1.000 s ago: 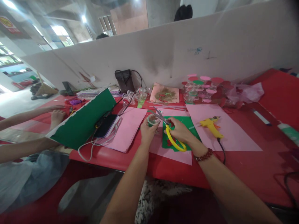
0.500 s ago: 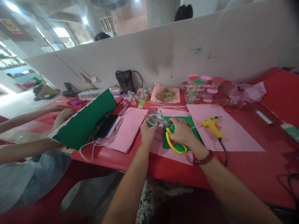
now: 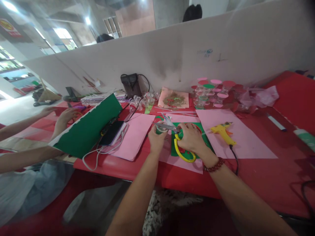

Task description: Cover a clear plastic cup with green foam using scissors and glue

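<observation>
red craft table [image 3: 258,170] | left hand [image 3: 157,139] gripped a small clear plastic cup [image 3: 161,126] | right hand [image 3: 192,139] closed on yellow-handled scissors [image 3: 177,141] near the front edge, over green felt [image 3: 204,139]

Scissors [image 3: 180,146]: yellow handles, grey blades. Glue gun [image 3: 222,131] at 3 o'clock of them: yellow, orange tip. Sheets [image 3: 243,139] pink on red table [image 3: 270,177]. Green card [image 3: 86,129] at 9 o'clock. Bracelet [image 3: 214,165]: dark red beads.
</observation>
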Tool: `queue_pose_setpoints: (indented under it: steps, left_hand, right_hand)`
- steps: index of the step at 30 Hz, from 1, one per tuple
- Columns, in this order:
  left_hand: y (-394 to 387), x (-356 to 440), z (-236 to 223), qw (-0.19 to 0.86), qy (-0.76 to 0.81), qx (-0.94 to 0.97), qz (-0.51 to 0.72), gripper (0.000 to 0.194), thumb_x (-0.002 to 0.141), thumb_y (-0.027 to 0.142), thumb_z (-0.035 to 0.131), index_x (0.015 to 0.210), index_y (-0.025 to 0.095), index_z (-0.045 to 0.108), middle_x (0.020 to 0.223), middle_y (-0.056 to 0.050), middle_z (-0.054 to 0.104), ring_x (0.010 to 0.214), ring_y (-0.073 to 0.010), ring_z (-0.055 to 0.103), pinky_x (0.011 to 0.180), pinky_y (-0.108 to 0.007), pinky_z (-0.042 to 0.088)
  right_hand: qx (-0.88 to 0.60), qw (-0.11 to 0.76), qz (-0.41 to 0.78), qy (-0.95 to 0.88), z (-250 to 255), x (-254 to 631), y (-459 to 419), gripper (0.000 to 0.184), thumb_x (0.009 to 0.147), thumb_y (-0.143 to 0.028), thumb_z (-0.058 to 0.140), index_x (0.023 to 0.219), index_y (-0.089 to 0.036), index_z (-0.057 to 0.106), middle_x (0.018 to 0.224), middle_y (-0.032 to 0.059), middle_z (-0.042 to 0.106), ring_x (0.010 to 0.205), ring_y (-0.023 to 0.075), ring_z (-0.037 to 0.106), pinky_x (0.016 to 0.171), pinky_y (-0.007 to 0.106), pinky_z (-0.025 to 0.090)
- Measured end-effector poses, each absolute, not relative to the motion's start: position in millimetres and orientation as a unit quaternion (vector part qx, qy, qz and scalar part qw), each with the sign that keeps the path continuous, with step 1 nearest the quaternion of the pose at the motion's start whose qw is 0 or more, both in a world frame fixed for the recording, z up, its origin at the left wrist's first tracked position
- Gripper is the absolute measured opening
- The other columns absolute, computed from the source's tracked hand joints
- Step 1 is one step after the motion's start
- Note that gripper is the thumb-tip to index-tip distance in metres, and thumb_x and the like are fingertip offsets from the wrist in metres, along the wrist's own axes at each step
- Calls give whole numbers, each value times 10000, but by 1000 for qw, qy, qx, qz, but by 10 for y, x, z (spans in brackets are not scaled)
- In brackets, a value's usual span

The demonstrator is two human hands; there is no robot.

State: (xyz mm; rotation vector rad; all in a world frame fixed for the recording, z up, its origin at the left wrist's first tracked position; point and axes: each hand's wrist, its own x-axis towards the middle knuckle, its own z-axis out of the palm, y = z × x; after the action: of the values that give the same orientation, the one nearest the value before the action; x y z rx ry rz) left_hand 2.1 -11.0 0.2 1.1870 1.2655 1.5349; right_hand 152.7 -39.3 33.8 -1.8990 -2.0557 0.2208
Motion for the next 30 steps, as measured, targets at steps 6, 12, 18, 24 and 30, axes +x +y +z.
queue_pose_setpoints:
  steps: [6,12,18,24,30]
  left_hand:
    - [-112,13,26,450,486,444,604,433,614,156,719,1046,162,700,766,10,681,564,-90,560,509,-192,464]
    - [-96,21,-5,498,443,412,621,444,590,228,805,1017,177,694,769,24,666,579,-84,564,557,-206,482]
    - [34,-62,-103,523,417,364,648,452,579,344,867,955,172,683,840,-4,682,665,-101,624,633,-224,498]
    - [66,-133,-109,412,453,410,676,495,603,312,846,1027,190,622,969,-41,702,852,-155,670,783,-278,529]
    - [-57,-99,19,338,468,508,639,359,683,236,775,1018,185,656,1014,-51,706,946,-167,660,907,-303,508]
  right_hand:
    - [-669,173,78,-719,316,1540,-382,506,705,-298,639,1199,-209,568,1127,151,591,1097,332,539,877,418,435]
    - [-653,212,102,-720,287,1538,-367,489,714,-317,658,1183,-203,581,1127,147,611,1115,334,537,918,431,430]
    - [-596,302,276,-691,234,1594,-263,434,728,-345,673,1124,-207,559,1038,60,645,946,222,598,843,342,476]
    - [-654,232,259,-672,197,1617,-257,564,719,-457,699,1203,-198,572,1114,108,662,1081,291,598,873,373,474]
    - [-709,140,176,-669,191,1573,-311,588,844,-466,565,1339,-148,531,1239,216,617,1177,363,575,900,445,459]
